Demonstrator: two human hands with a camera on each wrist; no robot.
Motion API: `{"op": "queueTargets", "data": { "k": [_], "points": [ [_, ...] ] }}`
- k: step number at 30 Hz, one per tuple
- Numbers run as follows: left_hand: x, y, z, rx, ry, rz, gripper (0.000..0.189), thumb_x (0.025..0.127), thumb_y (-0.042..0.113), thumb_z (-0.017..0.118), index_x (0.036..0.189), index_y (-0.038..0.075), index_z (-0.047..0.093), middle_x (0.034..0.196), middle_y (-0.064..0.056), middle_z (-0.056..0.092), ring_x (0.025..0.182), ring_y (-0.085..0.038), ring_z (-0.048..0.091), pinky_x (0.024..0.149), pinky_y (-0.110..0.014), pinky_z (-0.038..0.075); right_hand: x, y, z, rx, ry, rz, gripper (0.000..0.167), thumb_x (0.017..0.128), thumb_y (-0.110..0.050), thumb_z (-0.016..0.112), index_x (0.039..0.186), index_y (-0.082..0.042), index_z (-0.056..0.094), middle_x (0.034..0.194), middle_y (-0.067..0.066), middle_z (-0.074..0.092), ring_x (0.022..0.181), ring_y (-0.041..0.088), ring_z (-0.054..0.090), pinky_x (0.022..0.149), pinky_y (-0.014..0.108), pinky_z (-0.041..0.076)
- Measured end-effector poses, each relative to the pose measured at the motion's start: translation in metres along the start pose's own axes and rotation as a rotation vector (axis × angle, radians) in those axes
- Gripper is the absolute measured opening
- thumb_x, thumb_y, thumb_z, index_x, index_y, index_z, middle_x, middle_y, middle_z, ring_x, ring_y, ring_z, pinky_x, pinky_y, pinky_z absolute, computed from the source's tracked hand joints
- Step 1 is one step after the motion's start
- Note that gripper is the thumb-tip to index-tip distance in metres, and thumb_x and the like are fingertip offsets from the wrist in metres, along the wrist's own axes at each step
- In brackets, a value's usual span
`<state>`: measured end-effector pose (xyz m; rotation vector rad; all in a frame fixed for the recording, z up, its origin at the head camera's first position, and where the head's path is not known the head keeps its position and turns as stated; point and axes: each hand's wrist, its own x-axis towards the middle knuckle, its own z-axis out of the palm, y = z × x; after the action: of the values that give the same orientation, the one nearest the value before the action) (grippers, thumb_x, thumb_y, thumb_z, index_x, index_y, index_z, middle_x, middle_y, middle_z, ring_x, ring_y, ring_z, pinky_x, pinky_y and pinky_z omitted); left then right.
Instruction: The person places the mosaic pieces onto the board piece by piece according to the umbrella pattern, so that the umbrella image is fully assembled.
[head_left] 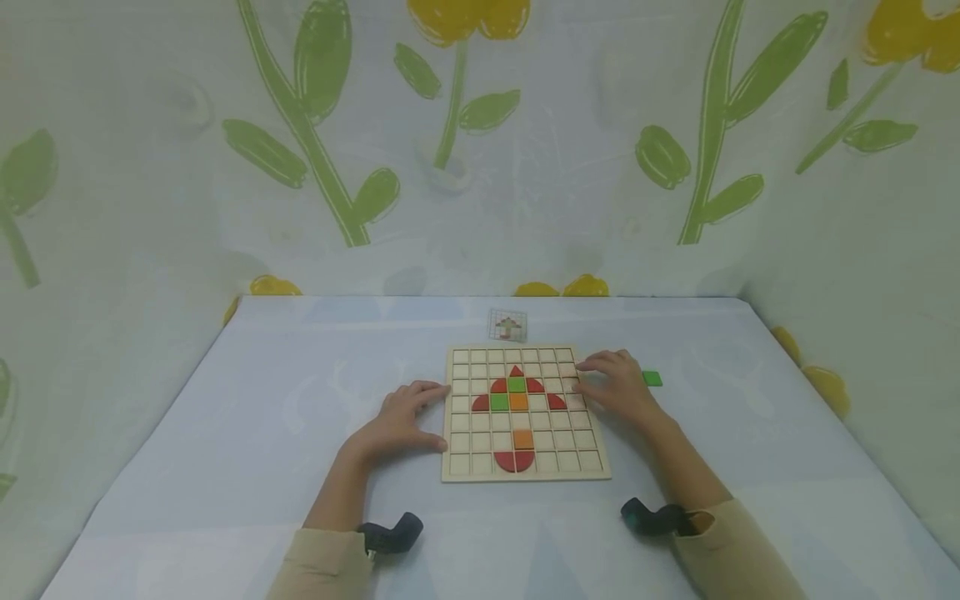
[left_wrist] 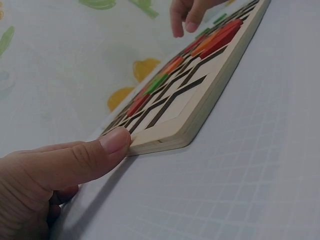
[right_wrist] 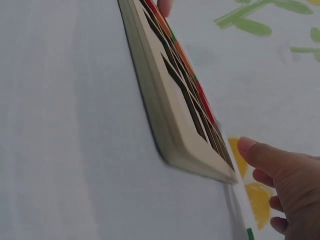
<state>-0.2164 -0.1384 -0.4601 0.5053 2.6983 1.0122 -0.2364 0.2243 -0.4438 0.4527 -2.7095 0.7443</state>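
A square wooden grid board [head_left: 480, 463] lies on the table with coloured tiles in its cells. Its upper group has a red triangle [head_left: 516, 372], red rounded tiles [head_left: 557, 402], green squares [head_left: 499, 402] and an orange square [head_left: 518, 402]. Lower down, another orange square [head_left: 522, 439] sits above two red quarter-rounds [head_left: 514, 462]. My left hand [head_left: 397, 423] touches the board's left edge, thumb and fingers spread; its thumb [left_wrist: 115, 140] is at the corner in the left wrist view. My right hand [head_left: 621, 388] is at the board's upper right edge, fingers extended, no tile visible in it.
A green square tile [head_left: 652, 378] lies on the table by my right hand. Behind the board is a small card [head_left: 507, 325] showing a gridded pattern. Dark wrist devices [head_left: 392, 533] protrude from both sleeves. A flower-printed wall [head_left: 525, 208] rises behind the table.
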Motion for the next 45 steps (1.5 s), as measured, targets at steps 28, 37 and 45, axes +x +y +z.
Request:
{"op": "queueTargets", "data": {
  "k": [28,37,45],
  "points": [
    [-0.002,0.004,-0.001,0.001,-0.002,0.001,0.085,0.065,0.037,0.083,0.14,0.021,0.048,0.14,-0.003,0.045,0.13,-0.028,0.034,0.103,-0.054,0.03,-0.006,0.059,-0.018,-0.173,0.022,0.226,0.04,0.083,-0.03,0.071,0.11,-0.001,0.067,0.11,0.023,0.059,0.106,0.041,0.041,0.089,0.056,0.027],
    [0.0,0.001,-0.002,0.01,0.001,0.025,0.085,0.065,0.037,0.083,0.14,0.02,0.048,0.139,-0.003,0.046,0.13,-0.027,0.035,0.104,-0.053,0.028,-0.004,0.057,-0.013,-0.114,0.043,0.251,0.034,0.083,-0.027,0.071,0.104,-0.001,0.068,0.105,0.021,0.063,0.102,0.038,0.043,0.086,0.052,0.028],
    [-0.001,0.001,-0.001,-0.002,0.004,0.024,0.086,0.064,0.039,0.084,0.14,0.021,0.048,0.139,-0.004,0.046,0.13,-0.028,0.036,0.103,-0.054,0.03,-0.008,0.051,-0.011,-0.085,0.057,0.236,0.031,0.085,-0.027,0.07,0.1,0.0,0.067,0.102,0.02,0.063,0.1,0.035,0.043,0.086,0.05,0.03]
  ]
}}
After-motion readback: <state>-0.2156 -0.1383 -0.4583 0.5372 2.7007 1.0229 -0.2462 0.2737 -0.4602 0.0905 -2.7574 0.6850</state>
